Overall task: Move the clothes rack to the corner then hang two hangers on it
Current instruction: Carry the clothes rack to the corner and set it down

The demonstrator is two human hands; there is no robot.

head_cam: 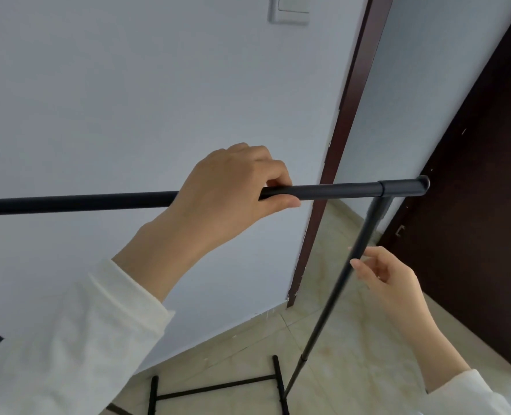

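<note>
The black metal clothes rack (338, 191) stands in front of a pale wall, its top bar running across the view from the left edge to an elbow joint at the right. My left hand (233, 190) is wrapped around the top bar near its right end. The rack's right upright pole (332, 298) drops from that joint to the floor. My right hand (389, 280) is beside this pole at mid-height, fingers loosely curled, fingertips touching it. No hangers are in view.
The rack's base bars (215, 387) rest on beige floor tiles at the bottom. A dark brown door frame (347, 115) runs up the wall behind the rack's right end, and an open dark brown door (481, 205) stands at the right. A white light switch (288, 9) is high on the wall.
</note>
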